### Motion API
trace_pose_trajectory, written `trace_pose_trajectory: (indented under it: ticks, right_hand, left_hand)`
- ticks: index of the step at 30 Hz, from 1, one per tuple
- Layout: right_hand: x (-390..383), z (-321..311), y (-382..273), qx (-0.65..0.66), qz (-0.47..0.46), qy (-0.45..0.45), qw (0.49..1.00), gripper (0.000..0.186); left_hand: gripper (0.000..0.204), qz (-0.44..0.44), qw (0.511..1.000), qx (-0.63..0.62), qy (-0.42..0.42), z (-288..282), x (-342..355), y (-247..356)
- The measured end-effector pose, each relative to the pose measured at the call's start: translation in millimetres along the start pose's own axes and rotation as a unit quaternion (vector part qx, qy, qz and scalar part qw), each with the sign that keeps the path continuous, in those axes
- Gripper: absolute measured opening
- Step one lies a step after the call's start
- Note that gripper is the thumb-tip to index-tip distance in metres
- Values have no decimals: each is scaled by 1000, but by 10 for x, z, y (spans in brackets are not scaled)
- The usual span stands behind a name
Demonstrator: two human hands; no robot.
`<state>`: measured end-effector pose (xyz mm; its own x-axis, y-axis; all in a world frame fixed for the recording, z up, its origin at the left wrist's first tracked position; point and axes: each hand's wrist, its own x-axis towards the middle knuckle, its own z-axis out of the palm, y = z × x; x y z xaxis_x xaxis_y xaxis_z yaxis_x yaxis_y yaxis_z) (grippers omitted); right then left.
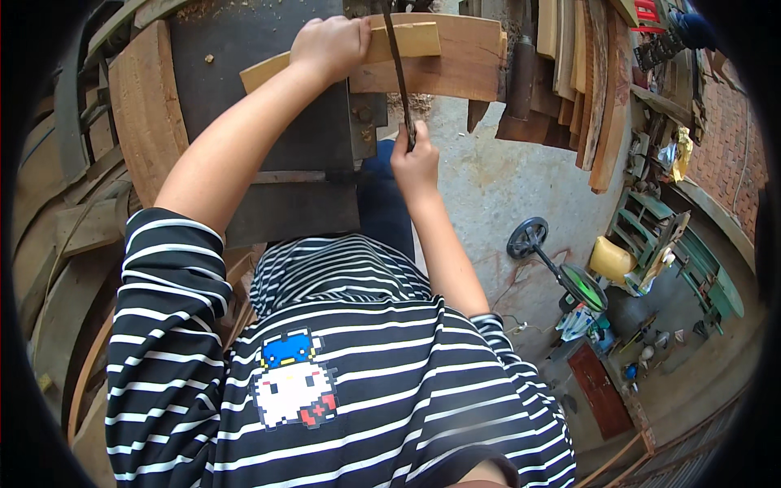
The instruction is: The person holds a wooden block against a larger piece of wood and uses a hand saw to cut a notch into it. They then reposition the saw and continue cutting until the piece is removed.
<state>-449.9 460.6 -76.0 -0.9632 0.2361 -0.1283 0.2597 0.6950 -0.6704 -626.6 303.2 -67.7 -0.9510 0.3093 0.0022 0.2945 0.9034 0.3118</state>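
A narrow pale-yellow wooden board (419, 41) lies across a dark workbench top (252, 134) and a thicker brown plank (468, 61). My left hand (329, 47) is closed on the yellow board near its middle, pressing against it from above. My right hand (416, 159) grips the lower end of a long, narrow dark tool (399, 69). The tool crosses the yellow board close to its right end, and its far end runs out past the top of the view. Seen nearly edge-on, it could be a saw or a file; I cannot tell which.
A thick wood block (149, 110) flanks the bench on the left, with curved timber pieces beyond. Stacked planks (590, 89) stand at the upper right. A round-based stand (529, 237), a yellow jug (612, 260) and green metal frames (691, 264) are on the right-hand floor.
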Motion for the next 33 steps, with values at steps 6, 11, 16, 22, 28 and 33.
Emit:
trace_pose_trajectory:
  ticks: [6,11,16,22,28,33]
  right_hand:
    - [-1419,-245,974,-9,22,-8,1000,7]
    - [-1348,-315,923,-3,62,-39,997,7]
    - [1,-129,-11,15,-13,-4,1000,16]
    - [-1736,-345,1161,4,62,-23,998,7]
    - [-594,-78,464,44,2,7,999,11]
    - [-531,-146,345,33,-23,8,999,13]
  left_hand:
    - [46,2,1000,-5,15,-61,16,-28]
    - [47,-1,1000,2,-27,-83,-34,-50]
    - [48,-14,998,4,-55,-62,7,-5]
    - [47,-18,998,-5,-55,-140,-7,32]
    - [46,-9,1000,5,-28,-93,-16,46]
    - [48,-17,999,8,-50,-100,-31,0]
